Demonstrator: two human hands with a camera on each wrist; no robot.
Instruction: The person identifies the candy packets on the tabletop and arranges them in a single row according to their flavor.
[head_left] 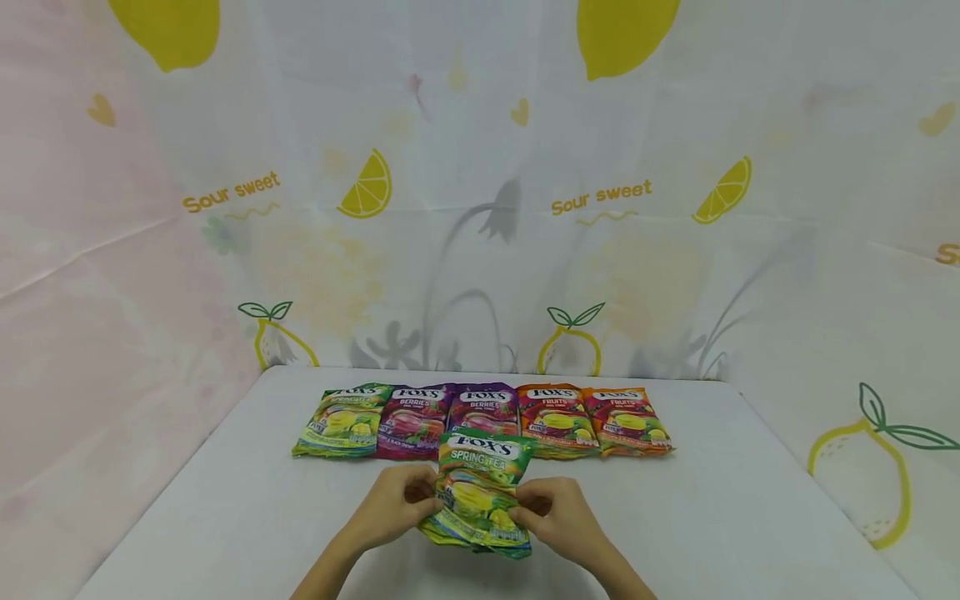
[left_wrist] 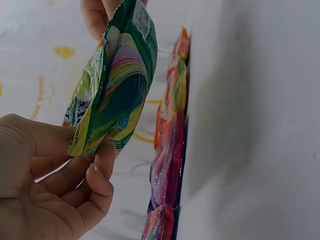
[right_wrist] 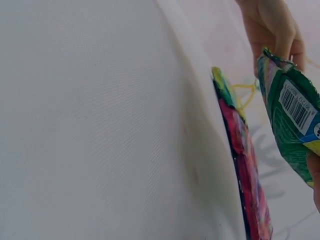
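A green Fox's Spring Tea candy bag [head_left: 480, 487] is held up off the table, its printed front facing the head camera. My left hand [head_left: 396, 507] pinches its left side; the left wrist view shows the thumb and fingers of the left hand [left_wrist: 60, 185] on the bag's edge. At the opposite side my right hand [head_left: 561, 518] pinches the bag between thumb and fingers. The right wrist view has the barcoded green back of the bag [right_wrist: 295, 117] and only a sliver of the right hand [right_wrist: 315, 175].
Behind the held bag, a row of candy bags lies on the white table [head_left: 225, 517]: a green Spring Tea bag [head_left: 343, 422], two purple Berries bags [head_left: 412, 421] and two orange Fruits bags [head_left: 557, 421]. A lemon-printed curtain [head_left: 465, 167] hangs behind.
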